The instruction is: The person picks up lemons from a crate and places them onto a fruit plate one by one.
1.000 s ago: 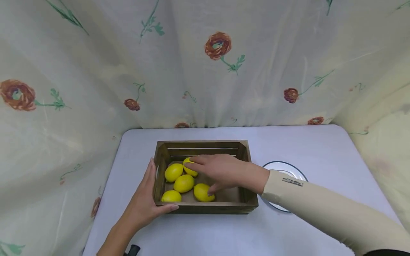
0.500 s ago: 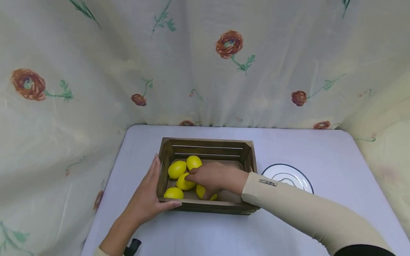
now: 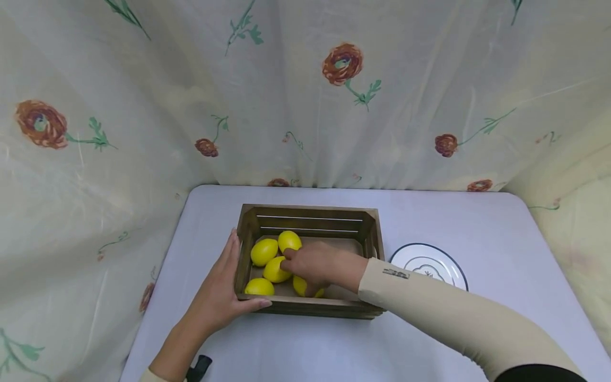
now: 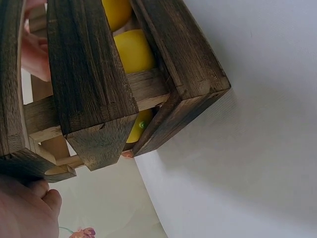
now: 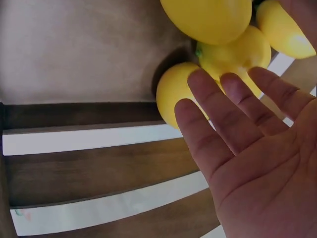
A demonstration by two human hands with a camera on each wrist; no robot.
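A brown slatted wooden crate [image 3: 315, 306] holds several yellow lemons, grouped in its left half in the head view. My left hand [image 3: 217, 289] rests against the crate's left end, fingers straight along the side and thumb lying on the front rim. Inside the crate, my right hand [image 3: 317, 263] reaches down over the front-right lemon [image 3: 299, 285], hiding part of it. The right wrist view shows extended, spread fingers [image 5: 218, 111] overlapping a lemon [image 5: 171, 94], while another lemon [image 5: 210, 17] sits between them and the thumb. Through the slats in the left wrist view, a lemon [image 4: 133, 49] shows.
A white plate [image 3: 425, 253] with a dark blue rim stands right of the crate, partly behind the right sleeve [image 3: 429, 297]. A white table [image 3: 296, 350] carries both. Flowered curtain [image 3: 267, 95] surrounds the table's back and sides.
My right hand has moved down into the crate, from above the lemons to around the front-right one. The left hand has stayed on the crate's left end. The head view has shifted slightly.
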